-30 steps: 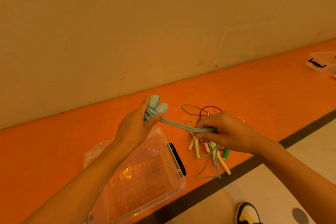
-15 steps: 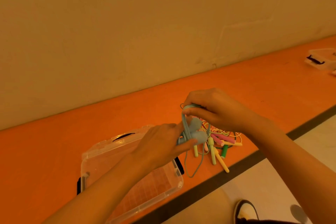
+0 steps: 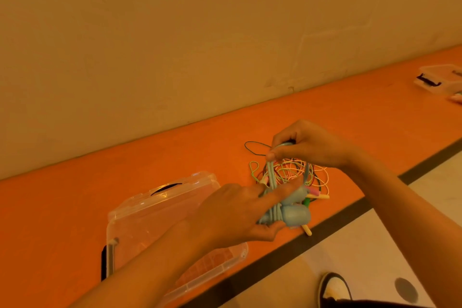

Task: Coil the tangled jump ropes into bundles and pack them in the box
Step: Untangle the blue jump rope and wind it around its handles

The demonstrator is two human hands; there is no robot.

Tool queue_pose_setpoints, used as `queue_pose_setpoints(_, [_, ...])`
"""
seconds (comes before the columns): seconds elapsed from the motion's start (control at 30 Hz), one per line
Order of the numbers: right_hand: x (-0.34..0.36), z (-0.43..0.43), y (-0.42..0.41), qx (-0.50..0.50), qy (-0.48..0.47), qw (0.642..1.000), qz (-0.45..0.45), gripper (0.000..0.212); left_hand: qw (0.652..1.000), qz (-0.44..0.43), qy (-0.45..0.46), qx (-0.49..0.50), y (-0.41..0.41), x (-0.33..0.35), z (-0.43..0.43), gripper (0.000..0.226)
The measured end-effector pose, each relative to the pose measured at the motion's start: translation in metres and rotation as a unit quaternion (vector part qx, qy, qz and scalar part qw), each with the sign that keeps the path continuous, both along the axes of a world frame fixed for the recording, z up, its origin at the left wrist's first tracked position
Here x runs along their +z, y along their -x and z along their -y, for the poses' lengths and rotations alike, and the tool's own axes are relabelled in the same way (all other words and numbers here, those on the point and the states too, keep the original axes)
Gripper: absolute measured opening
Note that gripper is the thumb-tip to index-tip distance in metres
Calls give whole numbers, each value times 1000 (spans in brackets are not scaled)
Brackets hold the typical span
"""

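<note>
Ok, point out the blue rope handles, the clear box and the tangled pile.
blue rope handles [image 3: 297, 215], head view, nearer handle's rounded end
clear box [image 3: 155, 220], head view, bare clear surface
tangled pile [image 3: 291, 170], head view, pink and yellow loops

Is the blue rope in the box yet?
No: the left hand grips the blue rope, the right hand pinches its loops, beside the box.
</note>
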State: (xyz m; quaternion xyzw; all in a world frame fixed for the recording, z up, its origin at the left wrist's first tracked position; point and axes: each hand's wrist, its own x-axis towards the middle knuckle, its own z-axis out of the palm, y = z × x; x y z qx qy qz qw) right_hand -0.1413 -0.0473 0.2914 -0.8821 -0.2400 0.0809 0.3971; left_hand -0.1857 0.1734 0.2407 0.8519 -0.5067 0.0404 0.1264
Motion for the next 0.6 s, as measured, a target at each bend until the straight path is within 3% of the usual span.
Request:
queue_pose_setpoints(0.17, [-14,-28,0,26,1,1000,-17,44,996,-43,-64,-40,8,-3,9,76])
queue_pose_setpoints(0.33, [-19,-18,-5,-64,-8,998,-8,43,999,-7,-27,-18,3,-2,1,82])
queue_pose_setpoints(0.43, [-26,-12,-4,-53,-4,997,-49,43,999,23,-30,-24,4,-5,0,82])
queue_pose_setpoints(0.6, [-29,-1,-7,-99,-29,993,-63,44,1000,-28,-13,-5,-10,-9,-8,84])
